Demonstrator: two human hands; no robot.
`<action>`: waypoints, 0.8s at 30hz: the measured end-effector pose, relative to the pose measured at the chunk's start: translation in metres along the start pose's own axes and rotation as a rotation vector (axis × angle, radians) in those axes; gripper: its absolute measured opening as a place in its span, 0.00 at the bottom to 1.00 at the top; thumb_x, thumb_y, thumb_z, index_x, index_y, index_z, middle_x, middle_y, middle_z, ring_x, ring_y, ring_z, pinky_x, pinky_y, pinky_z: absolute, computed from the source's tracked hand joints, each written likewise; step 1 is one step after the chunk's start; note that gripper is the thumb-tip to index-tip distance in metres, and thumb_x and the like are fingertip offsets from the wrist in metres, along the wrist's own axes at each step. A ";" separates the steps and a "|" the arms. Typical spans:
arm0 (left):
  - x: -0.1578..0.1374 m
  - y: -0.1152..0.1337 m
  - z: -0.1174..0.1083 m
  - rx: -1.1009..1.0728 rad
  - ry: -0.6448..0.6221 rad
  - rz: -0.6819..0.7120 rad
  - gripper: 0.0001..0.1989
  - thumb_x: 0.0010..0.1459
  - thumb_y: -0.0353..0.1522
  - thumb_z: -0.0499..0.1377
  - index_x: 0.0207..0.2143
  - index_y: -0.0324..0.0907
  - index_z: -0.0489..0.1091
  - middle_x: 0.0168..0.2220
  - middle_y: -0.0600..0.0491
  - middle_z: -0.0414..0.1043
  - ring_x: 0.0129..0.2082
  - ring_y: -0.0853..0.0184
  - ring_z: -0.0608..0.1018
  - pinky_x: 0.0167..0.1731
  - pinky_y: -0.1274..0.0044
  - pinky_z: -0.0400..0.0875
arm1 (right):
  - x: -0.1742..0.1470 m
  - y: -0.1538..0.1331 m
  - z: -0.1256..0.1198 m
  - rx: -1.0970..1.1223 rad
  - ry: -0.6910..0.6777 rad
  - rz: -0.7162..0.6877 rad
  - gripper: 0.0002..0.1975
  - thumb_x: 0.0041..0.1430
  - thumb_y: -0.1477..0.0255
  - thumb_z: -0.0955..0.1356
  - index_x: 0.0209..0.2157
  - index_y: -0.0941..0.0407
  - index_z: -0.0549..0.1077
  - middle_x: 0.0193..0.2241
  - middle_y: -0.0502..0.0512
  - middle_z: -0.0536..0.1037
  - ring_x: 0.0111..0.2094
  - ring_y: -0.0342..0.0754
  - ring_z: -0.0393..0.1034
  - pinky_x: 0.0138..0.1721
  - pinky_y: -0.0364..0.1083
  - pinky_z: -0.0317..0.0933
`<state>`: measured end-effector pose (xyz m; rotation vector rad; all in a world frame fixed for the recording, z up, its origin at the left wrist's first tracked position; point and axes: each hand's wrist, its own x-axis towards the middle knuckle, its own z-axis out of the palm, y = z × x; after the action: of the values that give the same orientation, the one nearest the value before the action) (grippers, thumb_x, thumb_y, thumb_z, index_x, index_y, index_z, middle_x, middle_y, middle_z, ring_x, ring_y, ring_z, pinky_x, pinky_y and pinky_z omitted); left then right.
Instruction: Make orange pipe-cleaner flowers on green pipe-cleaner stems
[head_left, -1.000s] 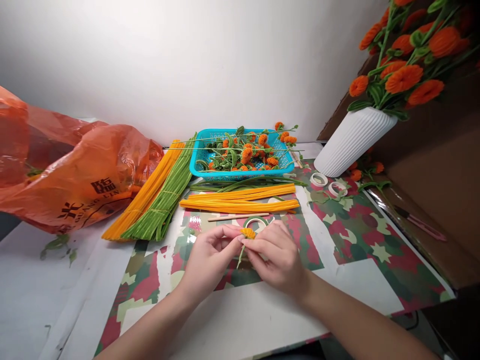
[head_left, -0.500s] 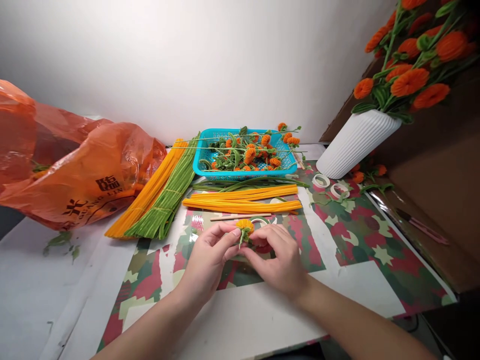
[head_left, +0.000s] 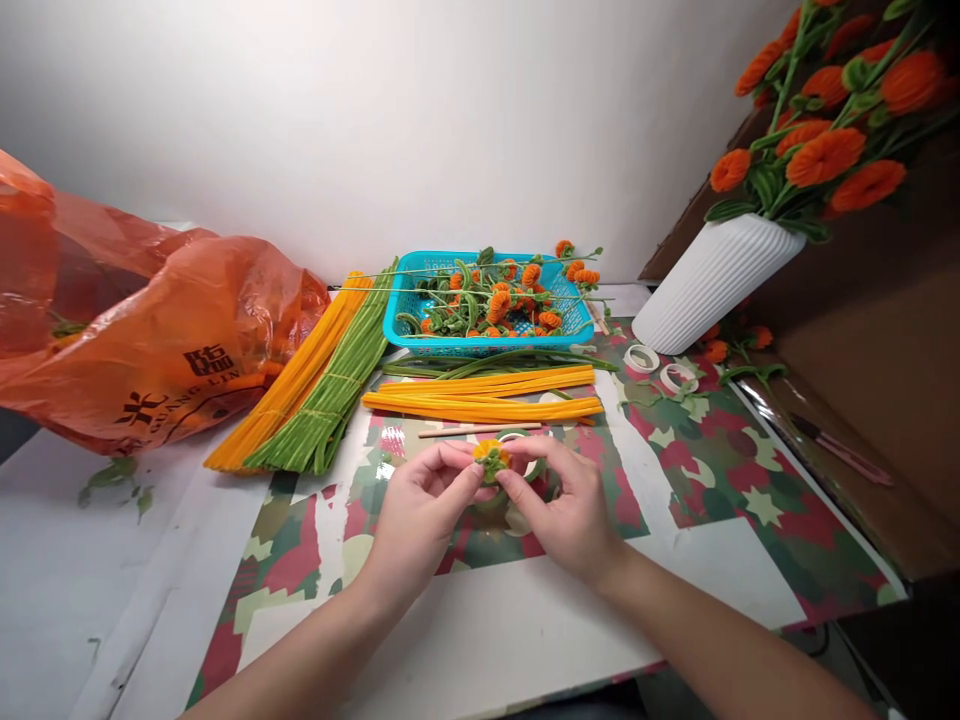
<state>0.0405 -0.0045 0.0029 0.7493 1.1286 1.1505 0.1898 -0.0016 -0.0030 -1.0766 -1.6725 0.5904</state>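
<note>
Between my two hands is a small pipe-cleaner flower (head_left: 491,457), orange-yellow with a green base turned toward me. My left hand (head_left: 426,505) pinches its left side with thumb and fingers. On the other side, my right hand (head_left: 561,500) grips the flower's right edge between thumb and fingertips. Just behind the hands lie a thin stick (head_left: 480,430) and a roll of tape (head_left: 536,468), the latter partly hidden by my right hand. Orange-yellow pipe cleaners (head_left: 484,405) rest farther back, with dark green ones (head_left: 510,364) behind them.
A blue basket (head_left: 487,347) holds several orange flowers. Bundles of yellow (head_left: 289,385) and green pipe cleaners (head_left: 330,385) lie left, beside an orange plastic bag (head_left: 172,340). At right stand a white vase (head_left: 709,285) of flowers, two tape rolls (head_left: 679,378) and a pink-handled tool (head_left: 847,455).
The flower has been turned so its green base shows more toward me. My right thumb and fingers have shifted up onto its right side.
</note>
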 end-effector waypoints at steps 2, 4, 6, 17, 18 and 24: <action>-0.001 0.001 0.001 0.011 -0.013 0.008 0.11 0.45 0.34 0.69 0.24 0.38 0.70 0.33 0.54 0.71 0.31 0.69 0.77 0.30 0.78 0.78 | 0.001 0.001 -0.001 -0.008 0.000 -0.036 0.05 0.56 0.78 0.68 0.34 0.54 0.73 0.27 0.50 0.78 0.29 0.45 0.73 0.33 0.45 0.66; -0.002 0.001 0.001 0.011 -0.033 0.007 0.11 0.45 0.34 0.69 0.24 0.38 0.70 0.33 0.54 0.71 0.31 0.69 0.76 0.29 0.78 0.78 | 0.002 0.001 -0.001 -0.027 0.018 -0.067 0.05 0.56 0.78 0.68 0.32 0.54 0.74 0.26 0.50 0.78 0.29 0.46 0.72 0.33 0.45 0.65; -0.002 0.001 0.001 0.010 -0.043 0.016 0.10 0.46 0.33 0.68 0.23 0.38 0.70 0.34 0.54 0.70 0.32 0.69 0.76 0.29 0.78 0.78 | 0.002 0.001 -0.001 -0.044 0.029 -0.084 0.04 0.56 0.78 0.68 0.31 0.54 0.73 0.25 0.50 0.78 0.28 0.46 0.72 0.33 0.46 0.64; -0.004 -0.004 0.000 0.335 0.001 0.394 0.06 0.51 0.27 0.62 0.23 0.40 0.69 0.35 0.51 0.68 0.37 0.67 0.74 0.29 0.82 0.74 | -0.001 0.001 0.000 -0.190 -0.012 -0.129 0.05 0.58 0.79 0.65 0.30 0.55 0.69 0.25 0.50 0.75 0.29 0.46 0.69 0.34 0.47 0.58; -0.004 -0.005 -0.001 0.375 0.004 0.441 0.06 0.52 0.27 0.61 0.24 0.41 0.69 0.35 0.51 0.68 0.37 0.67 0.74 0.28 0.82 0.75 | -0.002 0.000 0.000 -0.208 -0.008 -0.142 0.05 0.58 0.79 0.65 0.30 0.55 0.68 0.25 0.51 0.75 0.29 0.46 0.69 0.34 0.47 0.58; -0.006 -0.009 0.000 0.528 0.054 0.650 0.07 0.55 0.25 0.60 0.26 0.42 0.68 0.36 0.51 0.68 0.38 0.69 0.74 0.29 0.83 0.77 | -0.005 -0.003 0.007 -0.160 0.043 -0.055 0.06 0.58 0.79 0.65 0.29 0.55 0.68 0.28 0.51 0.76 0.32 0.46 0.71 0.37 0.47 0.57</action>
<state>0.0434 -0.0124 -0.0035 1.5837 1.2934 1.4199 0.1823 -0.0067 -0.0058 -1.1451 -1.7289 0.4001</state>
